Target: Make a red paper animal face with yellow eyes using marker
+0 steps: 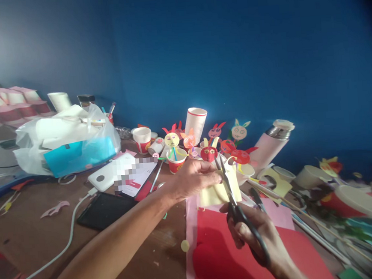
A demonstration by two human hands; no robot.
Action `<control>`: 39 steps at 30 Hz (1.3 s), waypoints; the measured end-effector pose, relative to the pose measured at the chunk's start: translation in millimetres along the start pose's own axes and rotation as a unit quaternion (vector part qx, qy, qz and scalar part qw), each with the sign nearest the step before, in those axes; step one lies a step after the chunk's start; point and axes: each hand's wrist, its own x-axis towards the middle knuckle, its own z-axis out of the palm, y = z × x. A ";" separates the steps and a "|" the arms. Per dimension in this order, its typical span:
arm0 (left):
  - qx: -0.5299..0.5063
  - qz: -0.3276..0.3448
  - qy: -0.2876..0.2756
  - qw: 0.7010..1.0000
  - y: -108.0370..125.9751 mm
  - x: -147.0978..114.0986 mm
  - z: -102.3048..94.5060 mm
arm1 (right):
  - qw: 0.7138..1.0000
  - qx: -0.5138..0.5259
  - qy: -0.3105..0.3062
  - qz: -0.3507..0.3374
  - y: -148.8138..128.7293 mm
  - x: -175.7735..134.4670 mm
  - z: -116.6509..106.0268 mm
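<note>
My left hand (pixel 192 180) pinches a piece of pale yellow paper (pixel 213 196) between thumb and fingers, above the table. My right hand (pixel 262 226) grips black-handled scissors (pixel 231 189), their blades pointing up and slightly apart at the yellow paper. From this angle I cannot tell whether the blades are biting into it. Below both hands, a red sheet (pixel 227 252) lies over pink paper (pixel 190 242). Just behind the yellow paper stand paper cups (pixel 176 164) with paper animal faces, among them a yellow face (pixel 172 139) and a dark red one (pixel 209 153).
To the left are a phone (pixel 140 177), a white power bank (pixel 111 173) with a cable, a black flat object (pixel 106 210) and a plastic bag (pixel 66 131). A stack of cups (pixel 196 123) and a thermos (pixel 268 143) stand near the blue wall. Sticks (pixel 322 236) lie at right.
</note>
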 end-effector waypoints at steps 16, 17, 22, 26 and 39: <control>0.027 -0.011 -0.025 0.999 -3.3 1.2 -6.6 | 0.999 -0.044 -0.025 -0.008 -3.7 -1.2 -2.2; 0.027 -0.011 -0.026 0.999 -3.2 1.0 -7.1 | 0.999 -0.043 -0.025 -0.008 -3.7 -1.3 -2.1; 0.027 -0.020 -0.031 0.999 -0.8 -0.3 -9.1 | 0.999 -0.037 -0.017 0.008 -3.5 -1.3 -1.3; 0.014 -0.026 -0.044 0.999 0.7 -0.7 -10.6 | 0.999 -0.040 -0.025 0.016 -5.3 -1.0 -1.6; -0.015 -0.045 -0.068 0.997 7.3 -0.7 -16.9 | 0.996 -0.073 -0.019 0.053 -26.8 -1.6 2.3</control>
